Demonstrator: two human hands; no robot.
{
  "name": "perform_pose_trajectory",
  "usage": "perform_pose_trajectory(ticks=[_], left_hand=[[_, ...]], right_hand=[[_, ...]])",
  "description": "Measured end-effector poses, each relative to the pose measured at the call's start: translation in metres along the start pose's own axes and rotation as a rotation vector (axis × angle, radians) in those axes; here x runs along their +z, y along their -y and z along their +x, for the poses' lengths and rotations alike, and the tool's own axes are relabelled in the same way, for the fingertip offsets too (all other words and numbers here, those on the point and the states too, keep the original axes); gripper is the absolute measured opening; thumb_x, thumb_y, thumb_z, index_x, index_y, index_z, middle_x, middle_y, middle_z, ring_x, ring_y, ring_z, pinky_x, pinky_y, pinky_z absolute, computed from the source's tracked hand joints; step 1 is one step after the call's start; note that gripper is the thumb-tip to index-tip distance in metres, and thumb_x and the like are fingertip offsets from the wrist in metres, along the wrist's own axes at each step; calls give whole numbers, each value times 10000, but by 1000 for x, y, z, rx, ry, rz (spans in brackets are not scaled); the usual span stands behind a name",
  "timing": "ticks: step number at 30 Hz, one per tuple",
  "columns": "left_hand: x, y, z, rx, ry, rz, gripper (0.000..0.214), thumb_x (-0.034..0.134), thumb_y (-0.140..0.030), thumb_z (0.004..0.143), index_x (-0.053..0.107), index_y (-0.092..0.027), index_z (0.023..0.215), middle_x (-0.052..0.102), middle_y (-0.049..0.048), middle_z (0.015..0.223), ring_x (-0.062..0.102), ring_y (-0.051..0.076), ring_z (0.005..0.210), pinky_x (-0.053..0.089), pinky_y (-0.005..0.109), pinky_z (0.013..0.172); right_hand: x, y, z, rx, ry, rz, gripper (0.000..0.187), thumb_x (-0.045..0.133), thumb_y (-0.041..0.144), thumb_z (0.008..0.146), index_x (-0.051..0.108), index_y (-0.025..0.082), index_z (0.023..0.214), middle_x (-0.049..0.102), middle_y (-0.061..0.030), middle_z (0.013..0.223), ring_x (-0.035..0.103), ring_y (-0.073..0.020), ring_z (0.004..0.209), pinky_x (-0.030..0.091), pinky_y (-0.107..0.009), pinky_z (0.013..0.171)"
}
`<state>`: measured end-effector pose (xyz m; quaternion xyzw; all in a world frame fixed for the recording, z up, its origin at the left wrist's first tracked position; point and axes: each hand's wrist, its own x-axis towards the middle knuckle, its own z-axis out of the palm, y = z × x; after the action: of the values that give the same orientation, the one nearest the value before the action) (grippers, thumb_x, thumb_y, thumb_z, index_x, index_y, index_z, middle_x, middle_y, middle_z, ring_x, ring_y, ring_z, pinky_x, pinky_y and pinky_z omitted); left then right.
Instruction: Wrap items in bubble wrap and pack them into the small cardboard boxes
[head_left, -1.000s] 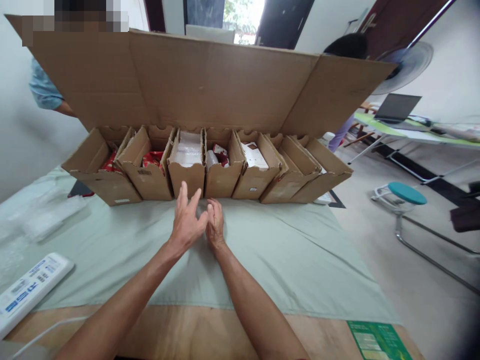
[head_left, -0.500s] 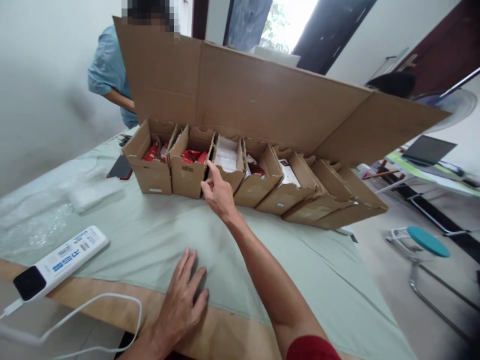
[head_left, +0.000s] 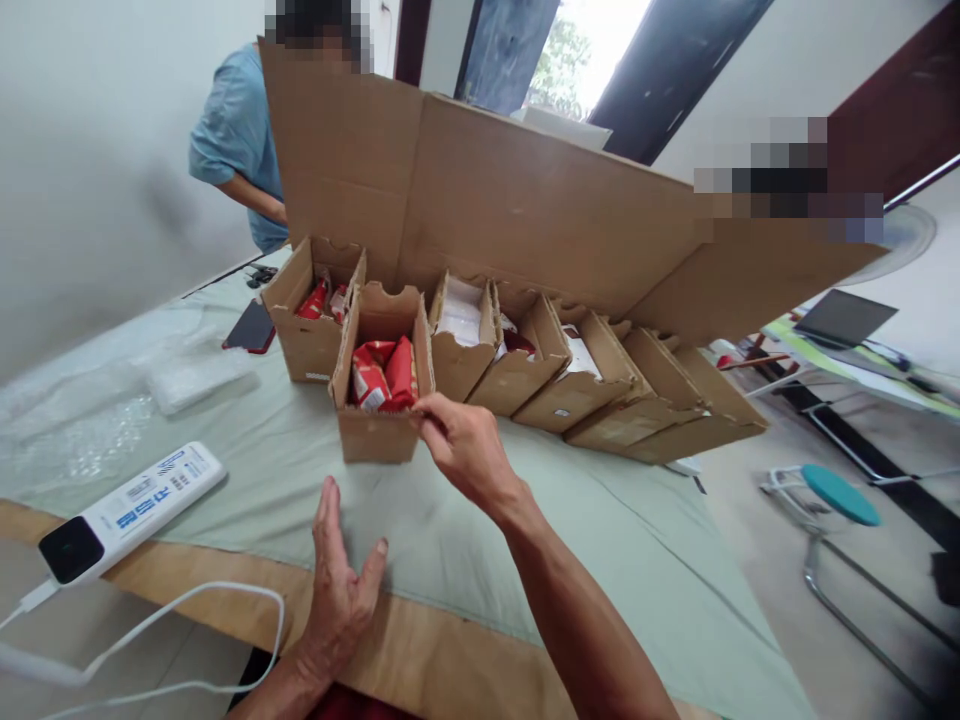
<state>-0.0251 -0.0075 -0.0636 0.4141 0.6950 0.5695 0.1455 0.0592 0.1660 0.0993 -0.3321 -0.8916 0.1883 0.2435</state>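
Brown cardboard forms the open-topped bin (head_left: 379,440) that stands upright on the cloth-covered surface (head_left: 615,540), nearer the person than the other bins. It is narrow and deep, its cut edges rough and slightly frayed, with shallow notches scooped along the top of its far wall. Glossy red packets (head_left: 385,372) lie inside, crumpled, with yellowish and pale printing; on the left one a small white patch looks like a barcode.

The right hand (head_left: 469,445) has its grip pinched on the bin's near right corner, thumb and fingers closed over the rim. The left hand (head_left: 341,590) holds nothing; its grip is wide, thumb well apart from the straight fingers, near the surface's front edge and clear of the bin. I cannot tell whether it touches the cloth.

Behind and to the left is a matching bin (head_left: 304,348) with red packaging in it; behind and to the right, another (head_left: 461,365) holds translucent white wrapping (head_left: 459,310). A tall cardboard panel (head_left: 517,190) rises behind them. Over on the left lie bubble wrap (head_left: 112,430) and a white device (head_left: 157,495) with blue lettering, a dark screen and a white cable plugged into its near end.
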Motion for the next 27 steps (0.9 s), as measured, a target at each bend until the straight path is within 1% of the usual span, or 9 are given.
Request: perform_pose_trajectory(ticks=[2, 5, 8, 11, 13, 16, 19, 23, 27], left_hand=[[-6, 1, 0, -91, -20, -68, 822, 580, -295, 958, 131, -260, 1646, 195, 130, 1710, 195, 324, 1582, 178, 556, 1285], [-16, 2, -5, -163, 6, -137, 780, 565, -304, 967, 177, -274, 1642, 218, 100, 1711, 216, 315, 1577, 164, 535, 1292], [-20, -1, -10, -193, 42, -155, 756, 570, -323, 962, 220, -291, 1631, 265, 96, 1695, 287, 331, 1548, 202, 560, 1277], [-11, -9, -11, -261, 68, -148, 795, 592, -352, 951, 184, -317, 1632, 292, 130, 1673, 403, 356, 1478, 322, 600, 1215], [0, -14, -11, -280, 114, -167, 801, 592, -355, 950, 171, -313, 1630, 312, 163, 1650, 485, 354, 1414, 418, 587, 1147], [14, -20, -12, -235, 194, -205, 767, 581, -349, 949, 206, -287, 1615, 367, 178, 1602, 513, 327, 1386, 495, 521, 1078], [22, -23, -7, -227, 202, -219, 768, 594, -352, 933, 227, -277, 1604, 426, 174, 1543, 566, 288, 1296, 538, 467, 1014], [26, -20, 15, -239, 95, -234, 787, 634, -360, 885, 261, -311, 1576, 412, 131, 1515, 624, 199, 1068, 586, 374, 869], [38, -18, 44, -236, 126, -204, 673, 647, -323, 833, 439, -276, 1471, 470, 102, 1391, 633, 183, 1028, 572, 377, 915]], right_hand=[[-20, -3, -37, -6, 34, 63, 203, 536, 247, 918, 735, 287, 924, 773, -4, 805, 706, -205, 695, 513, -311, 687], [-51, -24, -83, 86, 2, 177, 190, 545, 249, 919, 726, 299, 944, 750, 2, 740, 698, -196, 637, 550, -314, 644], [-73, -59, -117, 240, -150, 266, 159, 577, 250, 895, 718, 284, 961, 742, -2, 713, 712, -191, 629, 587, -315, 634], [-82, -91, -149, 376, -357, 388, 246, 617, 310, 902, 692, 292, 1136, 792, -45, 923, 760, -216, 767, 627, -355, 679], [-81, -106, -172, 406, -385, 458, 376, 633, 352, 918, 637, 316, 1292, 780, -86, 1127, 770, -242, 926, 642, -395, 755], [-69, -117, -205, 368, -202, 459, 532, 693, 400, 893, 579, 346, 1410, 707, -116, 1327, 738, -279, 1088, 631, -445, 866], [-47, -113, -223, 335, -47, 395, 633, 741, 480, 846, 579, 315, 1436, 677, -136, 1371, 709, -324, 1134, 610, -486, 906], [-17, -99, -213, 354, -125, 260, 631, 723, 528, 844, 605, 248, 1398, 693, -147, 1324, 657, -353, 1201, 549, -508, 993], [-10, -110, -187, 438, -181, 209, 439, 642, 502, 882, 686, 200, 1196, 765, -127, 1129, 719, -317, 1022, 566, -434, 869]])
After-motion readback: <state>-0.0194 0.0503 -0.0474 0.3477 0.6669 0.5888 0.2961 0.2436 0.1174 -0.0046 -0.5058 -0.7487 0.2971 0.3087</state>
